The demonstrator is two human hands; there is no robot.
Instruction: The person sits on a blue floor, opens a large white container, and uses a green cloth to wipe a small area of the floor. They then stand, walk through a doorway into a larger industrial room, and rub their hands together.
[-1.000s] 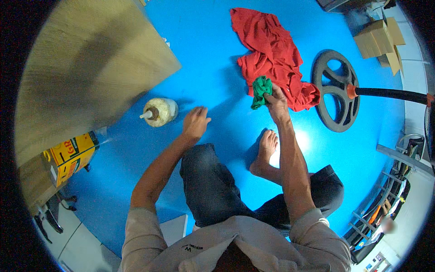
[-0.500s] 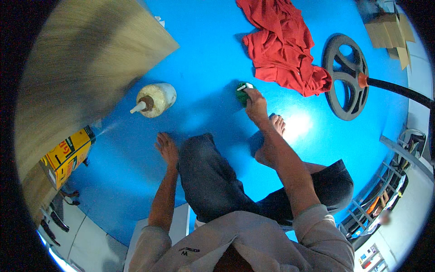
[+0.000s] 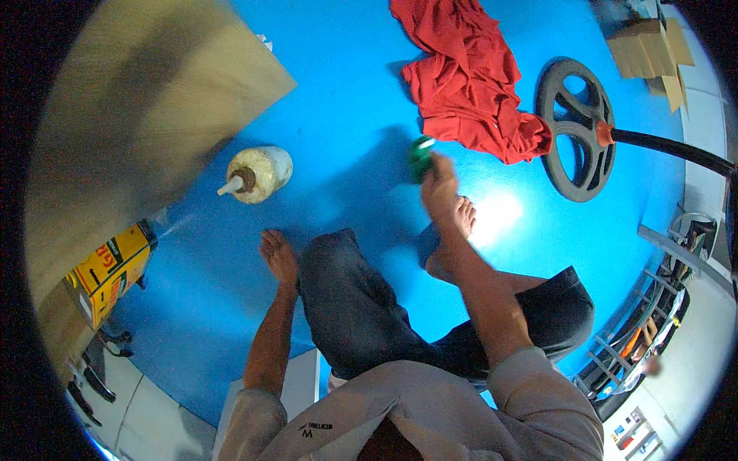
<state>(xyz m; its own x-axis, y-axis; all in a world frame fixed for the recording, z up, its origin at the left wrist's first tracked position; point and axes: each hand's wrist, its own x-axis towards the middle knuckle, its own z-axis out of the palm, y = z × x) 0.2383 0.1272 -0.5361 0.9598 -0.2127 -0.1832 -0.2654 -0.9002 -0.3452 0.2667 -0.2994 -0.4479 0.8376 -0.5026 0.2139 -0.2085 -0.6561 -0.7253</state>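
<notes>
Floor [image 3: 346, 115] of bright blue fills most of the view, with a large wooden panel [image 3: 154, 100] lying across it from nine to eleven o'clock. Dark trousers [image 3: 346, 300] spread over the lower middle, the left knee just below the centre and the right leg bent out toward four o'clock, a bare foot [image 3: 463, 215] just inside it. Red cloth [image 3: 477, 84] lies rumpled at one o'clock, its lower corner meeting the rim of a grey, spoked round base [image 3: 586, 131] at two o'clock; a black pole [image 3: 669, 145] runs from its orange collar toward three. Farther out at two sits an open cardboard box [image 3: 642, 58]. Near nine stands a yellow box [image 3: 115, 265], and at ten a pale bottle [image 3: 267, 173] with its nozzle pointing toward eight.

The left hand [image 3: 279, 255], between eight and nine o'clock, is beside the left knee — fingers loosely spread. The right hand [image 3: 440, 187], at two and blurred, has its fingers closed on a green bundle [image 3: 419, 160] — this one at one o'clock, near the red cloth, a whitish patch at its top.
</notes>
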